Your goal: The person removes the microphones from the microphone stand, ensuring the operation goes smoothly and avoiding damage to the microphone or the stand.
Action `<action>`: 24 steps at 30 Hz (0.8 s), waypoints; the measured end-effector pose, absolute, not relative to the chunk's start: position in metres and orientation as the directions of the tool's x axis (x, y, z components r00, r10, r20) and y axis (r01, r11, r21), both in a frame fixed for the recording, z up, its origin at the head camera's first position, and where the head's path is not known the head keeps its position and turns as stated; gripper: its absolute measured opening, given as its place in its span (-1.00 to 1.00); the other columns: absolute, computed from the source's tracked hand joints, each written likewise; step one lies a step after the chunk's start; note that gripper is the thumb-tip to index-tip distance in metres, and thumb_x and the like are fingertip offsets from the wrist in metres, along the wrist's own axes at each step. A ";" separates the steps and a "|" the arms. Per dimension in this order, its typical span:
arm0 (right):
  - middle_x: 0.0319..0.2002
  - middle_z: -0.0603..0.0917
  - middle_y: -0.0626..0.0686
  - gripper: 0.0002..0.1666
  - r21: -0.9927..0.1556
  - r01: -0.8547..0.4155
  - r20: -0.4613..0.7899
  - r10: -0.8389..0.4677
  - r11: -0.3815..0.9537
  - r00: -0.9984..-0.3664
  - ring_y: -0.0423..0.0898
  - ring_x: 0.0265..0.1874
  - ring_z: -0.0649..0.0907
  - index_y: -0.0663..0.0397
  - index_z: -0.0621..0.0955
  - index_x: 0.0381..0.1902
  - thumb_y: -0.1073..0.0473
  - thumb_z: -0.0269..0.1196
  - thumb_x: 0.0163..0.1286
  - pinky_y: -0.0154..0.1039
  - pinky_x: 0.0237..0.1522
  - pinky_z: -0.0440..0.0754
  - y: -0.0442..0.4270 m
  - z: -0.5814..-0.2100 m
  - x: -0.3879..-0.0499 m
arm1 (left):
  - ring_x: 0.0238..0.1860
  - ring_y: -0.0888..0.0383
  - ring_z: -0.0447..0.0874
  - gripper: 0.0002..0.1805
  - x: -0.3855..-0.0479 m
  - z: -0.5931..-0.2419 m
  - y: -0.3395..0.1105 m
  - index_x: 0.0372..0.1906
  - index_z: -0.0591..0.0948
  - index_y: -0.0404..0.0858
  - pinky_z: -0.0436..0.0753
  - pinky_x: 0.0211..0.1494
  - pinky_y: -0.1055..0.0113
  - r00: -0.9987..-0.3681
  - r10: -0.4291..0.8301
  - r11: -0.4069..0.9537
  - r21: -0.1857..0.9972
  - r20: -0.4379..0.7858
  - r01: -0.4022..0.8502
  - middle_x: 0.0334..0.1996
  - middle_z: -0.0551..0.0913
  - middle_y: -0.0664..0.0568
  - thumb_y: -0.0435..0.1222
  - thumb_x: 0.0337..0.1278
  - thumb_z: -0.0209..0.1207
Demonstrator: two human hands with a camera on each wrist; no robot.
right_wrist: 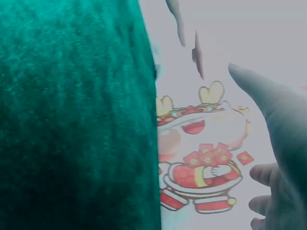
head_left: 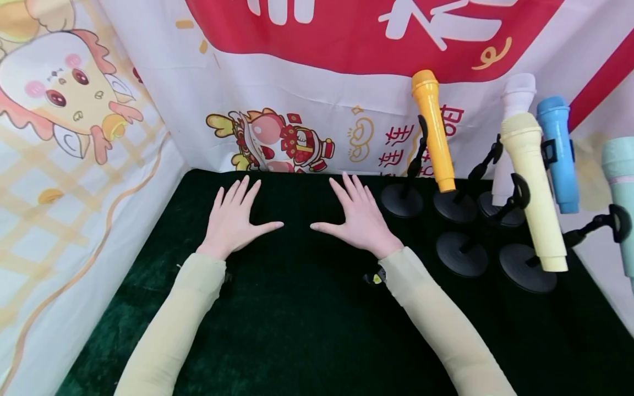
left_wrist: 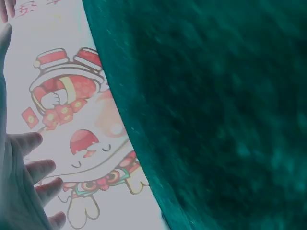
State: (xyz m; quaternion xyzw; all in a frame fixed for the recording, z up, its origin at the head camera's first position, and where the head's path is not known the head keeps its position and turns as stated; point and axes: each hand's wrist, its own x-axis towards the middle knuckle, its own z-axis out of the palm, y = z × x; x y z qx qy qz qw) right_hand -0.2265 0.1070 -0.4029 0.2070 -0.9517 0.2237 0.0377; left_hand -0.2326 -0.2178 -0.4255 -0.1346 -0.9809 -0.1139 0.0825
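Both hands are held out over a dark green velvet cloth (head_left: pixel 297 324), fingers straight and spread, thumbs pointing toward each other. My left hand (head_left: pixel 230 220) holds nothing; its fingers show at the edge of the left wrist view. My right hand (head_left: pixel 364 220) is likewise bare, and its thumb and fingertips appear in the right wrist view. Nearest the right hand is a yellow-orange microphone (head_left: pixel 433 132) on a black stand. Farther right stand a cream microphone (head_left: pixel 534 187), a blue one (head_left: pixel 559 154), a pale lilac one (head_left: pixel 504 170) and a mint one (head_left: pixel 621 198).
Round black stand bases (head_left: pixel 462 254) crowd the table's right side. A white and red printed curtain (head_left: pixel 307 82) with a cartoon figure hangs along the back edge. Another patterned curtain (head_left: pixel 74 192) covers the left side.
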 end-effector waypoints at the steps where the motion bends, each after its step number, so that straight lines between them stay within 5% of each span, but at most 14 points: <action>1: 0.64 -0.12 0.01 0.32 -0.422 -0.422 0.180 -0.383 0.802 -0.906 0.02 0.59 -0.18 -0.27 0.03 0.66 -0.74 0.11 0.12 0.09 0.54 -0.19 0.109 -0.400 -0.226 | 0.60 -0.12 -0.17 0.30 -0.232 -0.424 -0.217 0.67 -0.03 0.02 -0.36 0.55 -0.13 -0.949 0.242 0.936 0.209 0.200 0.283 0.64 -0.10 -0.05 0.66 -0.10 -0.06; 11: 0.60 0.09 -0.06 0.16 -0.564 -0.429 0.313 -0.298 0.705 -0.902 -0.12 0.56 0.02 -0.07 0.22 0.60 -0.45 0.36 0.22 0.08 0.51 0.06 0.143 -0.383 -0.215 | 0.57 -0.06 0.01 0.27 -0.219 -0.412 -0.189 0.60 0.22 -0.15 -0.16 0.59 -0.01 -0.903 0.285 0.884 0.277 0.321 0.377 0.54 0.22 -0.13 0.59 -0.11 0.12; 24: 0.50 0.33 0.06 0.00 -0.677 -0.304 0.331 -0.091 0.670 -0.939 0.06 0.46 0.31 -0.01 0.37 0.52 -0.29 0.43 0.27 0.12 0.44 0.25 0.201 -0.392 -0.208 | 0.51 0.02 0.20 0.02 -0.201 -0.410 -0.153 0.52 0.36 -0.08 0.07 0.56 0.07 -0.867 0.279 0.741 0.482 0.412 0.467 0.49 0.33 0.00 0.35 0.03 0.32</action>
